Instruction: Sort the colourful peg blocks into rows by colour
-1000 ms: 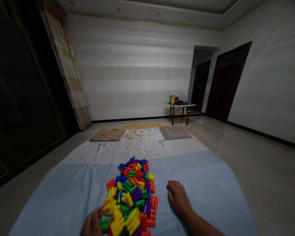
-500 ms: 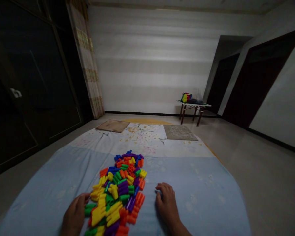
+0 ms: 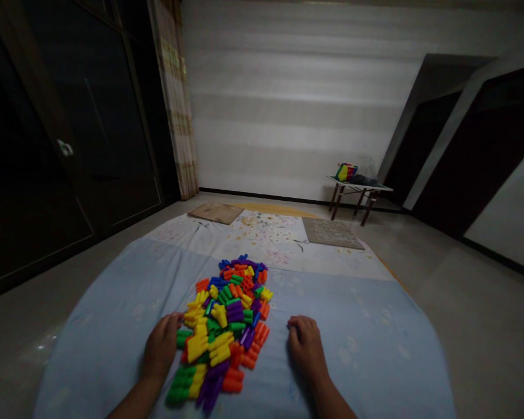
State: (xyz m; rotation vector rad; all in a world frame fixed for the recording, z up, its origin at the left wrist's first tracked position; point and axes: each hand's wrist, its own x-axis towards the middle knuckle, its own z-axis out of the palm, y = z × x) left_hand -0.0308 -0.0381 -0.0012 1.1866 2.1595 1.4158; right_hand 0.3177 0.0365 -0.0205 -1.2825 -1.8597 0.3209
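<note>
A long heap of plastic building pieces [image 3: 220, 314] in yellow, green, orange, purple and blue lies on the light blue bedsheet [image 3: 358, 314]. Against its left side rests my left hand [image 3: 161, 344], fingers stretched toward the yellow pieces [image 3: 194, 314]; the fingertips reach the heap's edge but grip nothing I can see. My right hand [image 3: 306, 344] lies on the sheet, apart from the heap on its right. Its fingers are curled in with the thumb close to them, and no piece shows in it. Nearest me, green pieces [image 3: 181, 381] and purple pieces [image 3: 213, 384] lie side by side.
Toward the far end of the flowered cloth lie a brown board [image 3: 216, 213] at left and a grey-brown mat [image 3: 332, 233] at right. Beyond stands a small table [image 3: 382, 187] with a colourful bag [image 3: 346, 172]. Dark glass doors [image 3: 100, 116] and a curtain [image 3: 177, 116] border the left.
The view has shifted, so the heap and both hands sit farther right and higher. My right hand's fingers have drawn closer to its thumb. The pieces look the same.
</note>
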